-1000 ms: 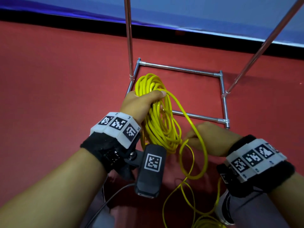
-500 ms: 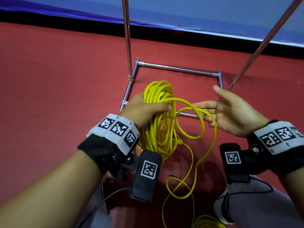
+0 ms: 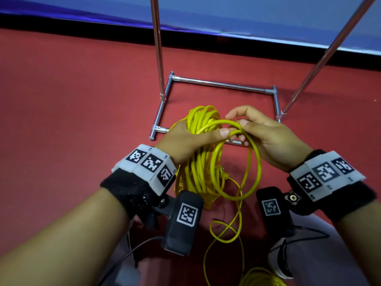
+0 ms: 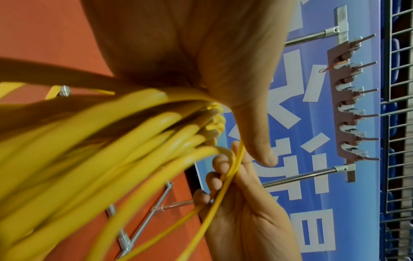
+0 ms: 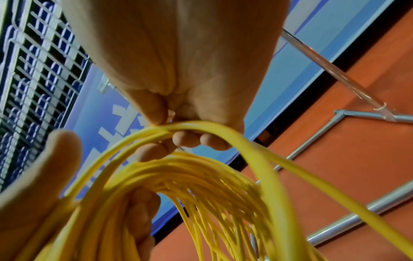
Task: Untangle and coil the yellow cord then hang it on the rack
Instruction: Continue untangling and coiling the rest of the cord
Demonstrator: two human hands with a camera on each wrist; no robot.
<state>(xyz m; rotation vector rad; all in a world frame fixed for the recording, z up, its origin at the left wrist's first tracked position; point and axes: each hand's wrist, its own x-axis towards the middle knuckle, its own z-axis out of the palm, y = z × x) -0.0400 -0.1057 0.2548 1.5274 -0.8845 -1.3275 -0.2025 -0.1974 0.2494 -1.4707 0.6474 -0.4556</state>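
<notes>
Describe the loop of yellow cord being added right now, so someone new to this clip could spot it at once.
Start at the metal rack base on the red floor; in front of it the left hand grips a thick coil of yellow cord. The loop is the single strand that the right hand pinches beside the left thumb. Unlike the bunched turns, it swings wide alone.

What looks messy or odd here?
The cord is only partly coiled: below the bundle in the left hand, loose cord crosses itself on the floor. Nothing looks damaged.

red floor: metal rack base, loose yellow cord.
</notes>
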